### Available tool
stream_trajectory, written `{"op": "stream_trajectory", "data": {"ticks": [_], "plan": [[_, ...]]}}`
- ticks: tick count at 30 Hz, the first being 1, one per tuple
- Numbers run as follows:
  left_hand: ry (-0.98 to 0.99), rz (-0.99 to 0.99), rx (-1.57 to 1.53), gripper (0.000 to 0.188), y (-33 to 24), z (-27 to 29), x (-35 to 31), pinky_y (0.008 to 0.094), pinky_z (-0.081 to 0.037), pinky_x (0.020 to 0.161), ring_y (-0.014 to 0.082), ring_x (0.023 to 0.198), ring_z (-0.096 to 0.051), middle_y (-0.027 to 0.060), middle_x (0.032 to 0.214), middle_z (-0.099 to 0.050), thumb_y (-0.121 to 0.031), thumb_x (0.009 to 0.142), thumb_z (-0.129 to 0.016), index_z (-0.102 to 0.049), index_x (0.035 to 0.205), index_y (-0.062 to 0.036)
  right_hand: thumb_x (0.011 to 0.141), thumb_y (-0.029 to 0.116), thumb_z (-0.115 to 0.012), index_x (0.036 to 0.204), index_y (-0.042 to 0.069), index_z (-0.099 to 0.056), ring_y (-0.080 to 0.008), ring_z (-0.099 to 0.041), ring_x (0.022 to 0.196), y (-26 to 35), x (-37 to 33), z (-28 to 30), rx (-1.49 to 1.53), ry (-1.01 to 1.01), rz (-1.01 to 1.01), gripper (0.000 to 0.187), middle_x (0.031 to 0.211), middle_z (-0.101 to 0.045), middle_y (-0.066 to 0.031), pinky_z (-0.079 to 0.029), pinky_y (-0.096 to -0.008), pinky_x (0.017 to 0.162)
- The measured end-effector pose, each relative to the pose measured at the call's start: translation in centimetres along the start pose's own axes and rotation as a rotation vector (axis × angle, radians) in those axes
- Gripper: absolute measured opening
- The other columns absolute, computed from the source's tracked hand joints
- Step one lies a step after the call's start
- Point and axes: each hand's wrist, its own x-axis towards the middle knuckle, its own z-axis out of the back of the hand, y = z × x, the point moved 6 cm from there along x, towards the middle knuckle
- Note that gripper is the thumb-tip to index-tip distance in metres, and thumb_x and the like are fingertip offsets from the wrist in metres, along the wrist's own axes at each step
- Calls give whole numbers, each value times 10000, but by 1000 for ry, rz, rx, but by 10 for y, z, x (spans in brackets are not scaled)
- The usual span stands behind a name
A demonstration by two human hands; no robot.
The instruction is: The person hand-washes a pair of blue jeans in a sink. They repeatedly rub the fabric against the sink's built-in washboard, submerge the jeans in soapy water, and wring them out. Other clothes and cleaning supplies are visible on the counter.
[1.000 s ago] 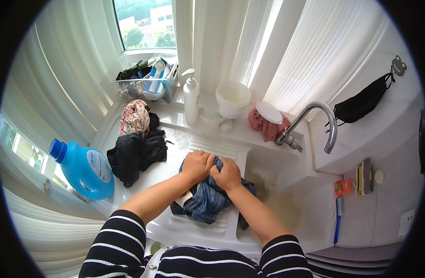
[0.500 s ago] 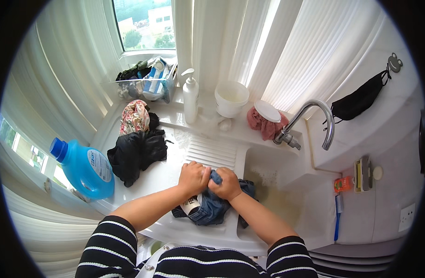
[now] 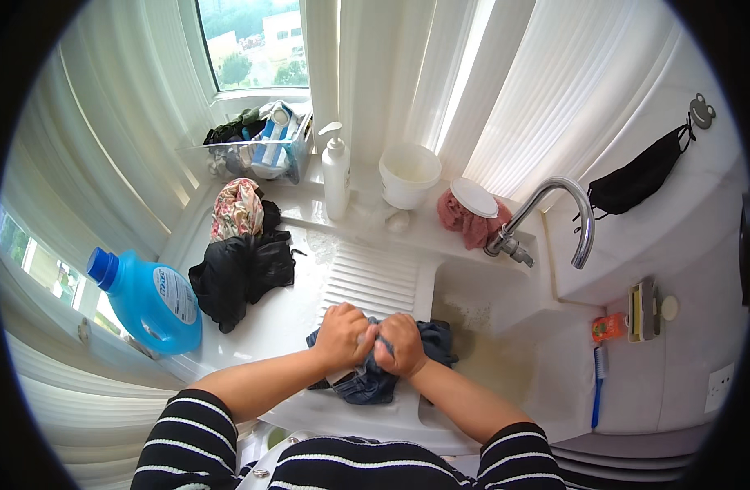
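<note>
My left hand and my right hand are side by side, both closed on a dark blue denim garment. A bunched fold of it is pinched between the two fists. The rest of the cloth lies crumpled below them on the white washboard counter, its right end reaching the rim of the sink. Which kind of garment it is, I cannot tell. Cloudy, slightly foamy water stands in the sink, to the right of my right hand.
A blue detergent jug and black clothing lie left. Behind stand a pump bottle, a white tub and a pink cloth. The faucet arches over the sink; a blue brush hangs right.
Both fists have come down and nearer to me, pressing closer to the counter with the denim. The pale printed patch on the garment is now mostly covered.
</note>
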Motion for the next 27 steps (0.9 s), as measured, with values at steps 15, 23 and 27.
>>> {"op": "stream_trajectory", "data": {"ticks": [15,23,27], "plan": [[28,-196,73,193,-37,15,-16,418,-421,735,300,834,-551,72,830,-601,-225,741,-712,-592,688,-84,780,240,-629,869,103,-600,-267,-564,802,36,-26,14,-196,-10,97,166,857,-563,-73,-416,-406,763],[-196,188,407,226,52,-30,76,473,-419,863,348,989,-575,137,999,-659,-259,869,-613,-702,839,-54,870,238,-566,963,76,-704,-387,-586,1018,-83,43,-14,-495,-84,-594,232,1121,-633,-189,-462,-498,854],[-4,-14,2,215,-13,18,3,457,-412,872,324,942,-577,105,957,-654,-267,823,-652,-700,878,-65,830,259,-611,1088,108,-633,-319,-586,1021,25,1,15,-211,9,-165,300,1130,-609,-126,-418,-483,905]]}}
